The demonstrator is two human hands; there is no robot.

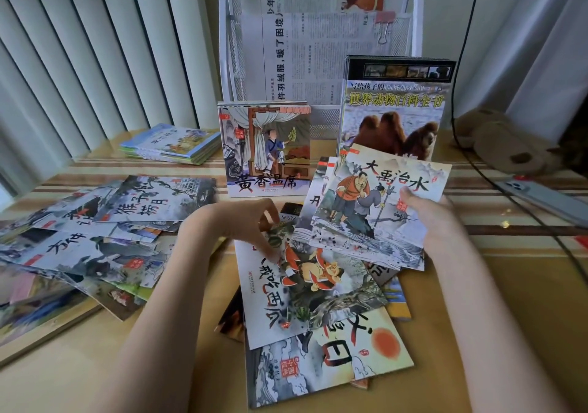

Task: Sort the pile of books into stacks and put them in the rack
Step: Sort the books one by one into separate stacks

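Note:
A loose pile of thin picture books (315, 326) lies on the table in front of me. My right hand (429, 218) grips a fanned bunch of several books (372, 212) by their right edge, lifted above the pile. With curled fingers my left hand (251, 224) pinches the top edge of the upside-down book (305, 285) on top of the pile. A white wire rack (232, 46) stands at the back, lined with newspaper. Two stacks stand upright against its front: a small picture-book stack (267, 148) and a taller camel-cover stack (394, 107).
Many more thin books (95, 237) lie spread across the table's left side. A small flat stack (168, 143) sits at the back left by the blinds. At right lie a phone (537, 196), a black cable (496, 174) and a brown plush toy (499, 142).

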